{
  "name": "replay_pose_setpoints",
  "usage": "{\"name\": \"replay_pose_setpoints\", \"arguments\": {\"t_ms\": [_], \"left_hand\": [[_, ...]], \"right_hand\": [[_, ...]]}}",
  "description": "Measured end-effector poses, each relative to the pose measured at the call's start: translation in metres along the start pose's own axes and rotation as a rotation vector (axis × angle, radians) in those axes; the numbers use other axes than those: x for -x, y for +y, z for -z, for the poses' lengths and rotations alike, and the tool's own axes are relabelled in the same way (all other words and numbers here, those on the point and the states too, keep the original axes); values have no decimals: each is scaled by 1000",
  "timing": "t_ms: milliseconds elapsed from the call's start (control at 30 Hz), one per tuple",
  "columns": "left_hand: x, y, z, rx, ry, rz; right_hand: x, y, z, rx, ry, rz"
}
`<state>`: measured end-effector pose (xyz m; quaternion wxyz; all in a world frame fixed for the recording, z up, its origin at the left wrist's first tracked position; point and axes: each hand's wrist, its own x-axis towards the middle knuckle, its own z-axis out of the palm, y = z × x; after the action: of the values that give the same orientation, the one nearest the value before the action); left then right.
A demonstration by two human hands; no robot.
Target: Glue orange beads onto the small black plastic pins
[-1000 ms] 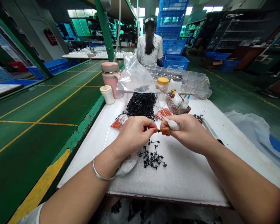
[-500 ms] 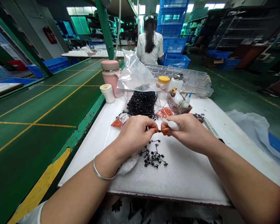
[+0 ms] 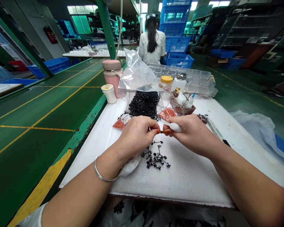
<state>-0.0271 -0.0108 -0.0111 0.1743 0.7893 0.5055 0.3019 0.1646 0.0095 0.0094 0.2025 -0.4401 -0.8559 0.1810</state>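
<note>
A small black part point(image 3: 162, 132) is pinched between the fingertips of both hands above the white table. My left hand point(image 3: 138, 134) is closed on its left end, with a silver bangle at the wrist. My right hand point(image 3: 189, 134) grips the other end and also keeps a white squeeze bottle point(image 3: 175, 127) with a thin tip tucked in its fingers, pointing left. Below the hands lies a loose group of black plastic parts point(image 3: 156, 160) with thin stems. A large heap of similar black parts point(image 3: 144, 104) spills from a clear plastic bag point(image 3: 138, 74) behind the hands.
Bags of orange-red pieces point(image 3: 167, 113) flank the heap. A pink flask point(image 3: 111, 75), white cup point(image 3: 109, 94), yellow-lidded jar point(image 3: 166, 82) and box of small bottles point(image 3: 182, 107) stand behind. A green conveyor point(image 3: 49, 110) runs along the left. A person point(image 3: 152, 44) sits ahead.
Both hands stay in nearly the same place, still pinching the small black part. The view has shifted very slightly.
</note>
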Motion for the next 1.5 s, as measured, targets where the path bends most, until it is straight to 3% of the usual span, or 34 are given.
{"name": "replay_pose_setpoints", "arguments": {"t_ms": [300,700,1367,1500], "left_hand": [[-1,-1,-1,69,10,20],[0,3,4,246,41,86],[-2,6,6,381,57,125],[-2,6,6,518,47,158]], "right_hand": [[-1,1,-1,-68,44,9],[-3,5,1,-466,-27,-108],[-1,-1,5,-498,58,-84],[-1,0,4,-534,147,-87]]}}
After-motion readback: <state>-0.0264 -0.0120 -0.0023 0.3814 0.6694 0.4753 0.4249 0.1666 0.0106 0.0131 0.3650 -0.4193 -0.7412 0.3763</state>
